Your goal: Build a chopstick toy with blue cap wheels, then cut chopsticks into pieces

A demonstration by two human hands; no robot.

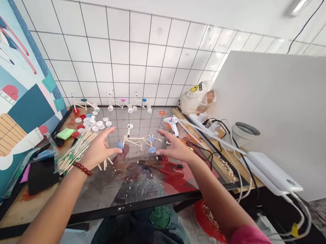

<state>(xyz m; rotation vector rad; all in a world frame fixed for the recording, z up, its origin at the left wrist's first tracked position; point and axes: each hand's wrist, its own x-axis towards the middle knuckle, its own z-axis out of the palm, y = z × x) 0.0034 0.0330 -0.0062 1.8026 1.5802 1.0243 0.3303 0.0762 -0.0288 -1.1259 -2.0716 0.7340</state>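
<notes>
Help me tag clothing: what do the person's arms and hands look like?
The left hand and right hand are gloveless. A bracelet of round, dark red beads circles the left wrist. A magenta sleeve shows on the right arm; no left sleeve shows.

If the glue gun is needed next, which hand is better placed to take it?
Probably the right hand: it is open near the glue gun; the left hand is farther away.
</notes>
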